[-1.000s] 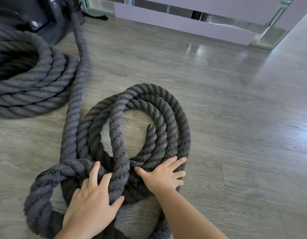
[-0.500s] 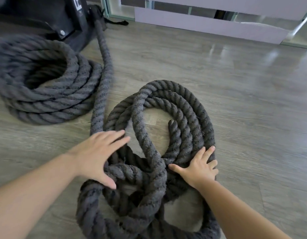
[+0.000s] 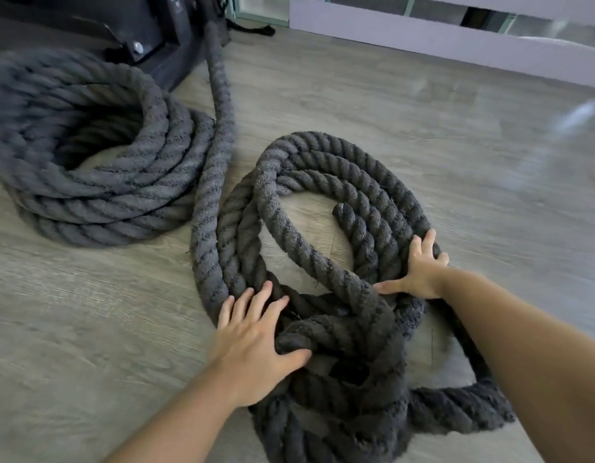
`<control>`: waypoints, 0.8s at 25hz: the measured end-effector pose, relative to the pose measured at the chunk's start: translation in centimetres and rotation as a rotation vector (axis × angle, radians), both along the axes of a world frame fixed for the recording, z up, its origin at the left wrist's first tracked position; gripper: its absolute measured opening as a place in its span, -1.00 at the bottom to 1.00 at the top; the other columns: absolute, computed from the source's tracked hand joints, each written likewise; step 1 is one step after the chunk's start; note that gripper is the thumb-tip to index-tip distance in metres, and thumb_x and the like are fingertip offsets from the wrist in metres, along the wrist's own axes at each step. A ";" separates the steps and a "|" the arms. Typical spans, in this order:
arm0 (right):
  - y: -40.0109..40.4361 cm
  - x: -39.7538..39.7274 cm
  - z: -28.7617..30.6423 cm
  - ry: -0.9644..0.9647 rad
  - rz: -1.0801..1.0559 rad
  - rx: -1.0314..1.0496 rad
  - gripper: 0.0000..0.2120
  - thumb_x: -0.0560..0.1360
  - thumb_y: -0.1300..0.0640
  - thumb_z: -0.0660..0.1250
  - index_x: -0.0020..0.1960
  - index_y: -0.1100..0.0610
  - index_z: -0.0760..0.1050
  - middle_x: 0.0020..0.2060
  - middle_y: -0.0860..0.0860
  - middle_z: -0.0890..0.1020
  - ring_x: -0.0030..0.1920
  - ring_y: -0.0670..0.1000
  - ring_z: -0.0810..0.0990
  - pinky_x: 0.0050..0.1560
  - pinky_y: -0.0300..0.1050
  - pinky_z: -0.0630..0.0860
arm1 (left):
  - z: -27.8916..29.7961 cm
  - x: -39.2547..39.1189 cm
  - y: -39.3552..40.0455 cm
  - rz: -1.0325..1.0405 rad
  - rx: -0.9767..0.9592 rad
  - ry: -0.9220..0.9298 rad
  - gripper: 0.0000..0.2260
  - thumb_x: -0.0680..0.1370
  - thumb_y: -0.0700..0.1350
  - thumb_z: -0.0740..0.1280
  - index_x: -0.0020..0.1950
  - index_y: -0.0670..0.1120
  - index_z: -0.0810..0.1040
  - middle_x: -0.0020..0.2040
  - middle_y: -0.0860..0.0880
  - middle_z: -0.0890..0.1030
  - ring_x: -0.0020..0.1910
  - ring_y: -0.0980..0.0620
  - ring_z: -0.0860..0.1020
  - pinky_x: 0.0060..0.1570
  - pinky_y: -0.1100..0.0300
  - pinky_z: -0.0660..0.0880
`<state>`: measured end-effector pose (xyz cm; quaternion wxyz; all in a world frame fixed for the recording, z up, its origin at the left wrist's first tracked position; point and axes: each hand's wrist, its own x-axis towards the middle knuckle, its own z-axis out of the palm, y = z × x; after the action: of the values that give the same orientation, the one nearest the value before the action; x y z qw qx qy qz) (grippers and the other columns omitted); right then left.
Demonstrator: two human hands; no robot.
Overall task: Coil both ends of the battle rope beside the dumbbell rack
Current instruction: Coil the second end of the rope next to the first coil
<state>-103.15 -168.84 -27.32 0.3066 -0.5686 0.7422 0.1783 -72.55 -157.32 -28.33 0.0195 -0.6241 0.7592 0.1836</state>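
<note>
Shift: left hand (image 3: 252, 339) slid to 7 o'clock, flat on loose coil (image 3: 326, 235).
Right hand (image 3: 419, 272): splayed, pressing 4 o'clock rim.
Tip: tuck crossing loops inward, evenly.

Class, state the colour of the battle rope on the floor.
Dark grey battle rope; the head view shows it.

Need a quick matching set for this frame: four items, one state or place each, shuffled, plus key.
1. left hand
2. right hand
3. finished coil
4. loose rope end

A. stacked in neat rings, far left
B. lies inside the loose coil
C. fingers spread on the coil's near left side
D. rests on the coil's right edge

Pairs: 1-C, 2-D, 3-A, 4-B
</note>
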 end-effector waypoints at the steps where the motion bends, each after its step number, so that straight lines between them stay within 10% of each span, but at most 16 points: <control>1: -0.8 -0.3 0.1 0.000 0.003 0.021 0.50 0.09 -0.57 0.42 0.58 0.08 -0.46 0.50 0.05 -0.54 0.55 0.39 -0.20 0.49 0.40 0.08 | -0.1 -0.6 0.1 0.018 0.012 -0.003 -0.10 0.31 0.54 -0.11 0.60 0.20 -0.03 0.63 0.10 -0.19 0.60 -0.01 -0.16 0.54 -0.05 -0.24; 5: -3.8 -1.7 -0.2 0.008 0.058 0.064 0.49 0.13 -0.54 0.45 0.56 0.07 -0.48 0.47 0.04 -0.57 0.56 0.37 -0.20 0.49 0.39 0.10 | 0.0 -3.1 -0.5 0.091 0.020 0.018 -0.12 0.35 0.53 -0.03 0.61 0.18 0.03 0.64 0.07 -0.14 0.60 -0.06 -0.11 0.51 -0.05 -0.24; 9: -7.9 -2.8 0.0 0.054 0.185 0.064 0.44 0.19 -0.52 0.44 0.57 0.07 -0.48 0.49 0.07 -0.55 0.56 0.38 -0.12 0.49 0.40 0.05 | -0.7 -6.5 -1.0 0.154 0.073 0.059 -0.18 0.28 0.48 0.23 0.41 0.02 0.52 0.50 -0.08 0.41 0.41 -0.21 0.44 0.35 -0.16 0.15; 17: -15.8 -3.9 0.6 0.070 0.327 0.020 0.37 0.26 -0.46 0.46 0.58 0.04 -0.45 0.51 0.05 -0.52 0.57 0.38 -0.19 0.48 0.44 -0.01 | -1.7 -13.2 -4.0 0.373 -0.031 0.074 -0.19 0.31 0.45 0.22 0.43 0.03 0.49 0.52 -0.07 0.38 0.44 -0.19 0.40 0.38 -0.16 0.13; 20: -15.1 -1.3 2.9 -0.013 0.251 -0.024 -0.04 0.50 -0.12 0.42 0.64 0.10 -0.13 0.61 0.16 -0.16 0.53 0.45 0.04 0.44 0.46 0.16 | -1.6 -13.3 -4.0 0.364 0.008 0.002 -0.17 0.38 0.50 0.06 0.54 0.08 0.32 0.61 -0.01 0.19 0.55 -0.13 0.21 0.45 -0.11 -0.03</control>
<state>-104.44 -183.94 -24.38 0.2797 -0.6619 0.6653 0.2026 -85.82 -161.30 -29.88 -0.0124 -0.7510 0.6329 0.1879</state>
